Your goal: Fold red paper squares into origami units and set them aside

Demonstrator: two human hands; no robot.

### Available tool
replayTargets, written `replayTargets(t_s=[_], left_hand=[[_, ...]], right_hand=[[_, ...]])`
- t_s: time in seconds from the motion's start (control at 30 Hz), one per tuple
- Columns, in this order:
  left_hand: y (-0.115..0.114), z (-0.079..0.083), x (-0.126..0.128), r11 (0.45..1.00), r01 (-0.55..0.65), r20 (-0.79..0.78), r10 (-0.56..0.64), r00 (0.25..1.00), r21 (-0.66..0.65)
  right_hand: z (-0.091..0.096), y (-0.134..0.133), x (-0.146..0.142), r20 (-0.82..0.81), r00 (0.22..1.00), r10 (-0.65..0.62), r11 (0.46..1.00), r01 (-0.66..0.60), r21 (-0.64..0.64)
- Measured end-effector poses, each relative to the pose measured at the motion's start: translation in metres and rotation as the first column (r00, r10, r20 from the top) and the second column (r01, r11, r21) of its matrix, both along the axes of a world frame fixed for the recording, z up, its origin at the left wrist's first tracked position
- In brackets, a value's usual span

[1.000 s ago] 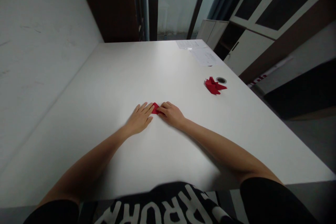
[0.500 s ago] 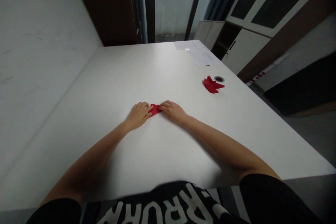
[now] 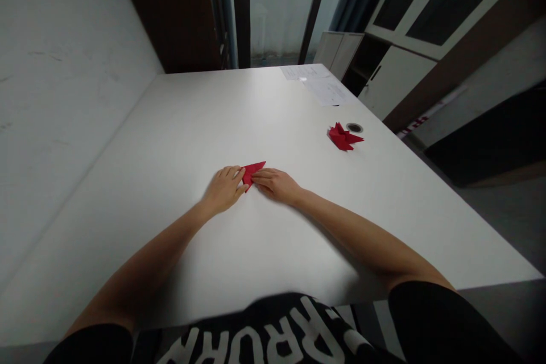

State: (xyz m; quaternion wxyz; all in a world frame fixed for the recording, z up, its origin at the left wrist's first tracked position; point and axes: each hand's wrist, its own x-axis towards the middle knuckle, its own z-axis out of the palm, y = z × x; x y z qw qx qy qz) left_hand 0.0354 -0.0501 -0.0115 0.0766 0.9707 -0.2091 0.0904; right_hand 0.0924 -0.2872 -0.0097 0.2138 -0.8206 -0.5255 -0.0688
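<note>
going left to right across the bench [image 3: 170, 125]: white wall [image 3: 63, 96] on the far left, nothing going on there. left hand [image 3: 224, 189] sits low on the bench, fingers closed up together, tips against the left side of the red paper fold [image 3: 252, 173]. that fold is right between the two hands, about mid-width on the near half of the bench, a narrow pointed shape w/ its tip aimed up and to the right. right hand [image 3: 275, 185] lies over its right end, fingers together too, pressing down. so both grips are pressed together, not spread, but can't tell from here if the thumbs are really pinching the paper. nothing's lifted off the bench rn.

further right, well apart from the hands, there's a spiky red folded paper piece [image 3: 343, 138] just beside a round cable grommet [image 3: 354, 127], w/ a couple white paper sheets [image 3: 326, 91] beyond it near the far edge. progress-wise: the fold between the hands shows only a few creases, one plain pointy shape, while the spiky piece has way more points and layers, so it looks much further worked, tbh. white cabinet [image 3: 396, 82] off to the far right.
</note>
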Motion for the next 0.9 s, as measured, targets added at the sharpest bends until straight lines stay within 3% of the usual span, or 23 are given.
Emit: replayTargets(t_s=[0.3, 0.5, 0.9], left_hand=[[0.01, -0.001, -0.006, 0.974, 0.224, -0.135, -0.219, 0.966, 0.021], [0.012, 0.0, -0.002, 0.972, 0.234, -0.174, -0.227, 0.958, 0.019], [0.012, -0.005, -0.001, 0.981, 0.194, -0.123, -0.196, 0.973, -0.029]], right_hand=[[-0.002, -0.01, 0.015, -0.113, 0.993, 0.026, 0.999, -0.021, 0.042], [-0.007, -0.012, 0.022, -0.069, 0.997, -0.04, 0.998, 0.043, 0.043], [0.0, -0.016, 0.014, 0.0, 0.996, 0.092, 0.996, -0.092, -0.006]])
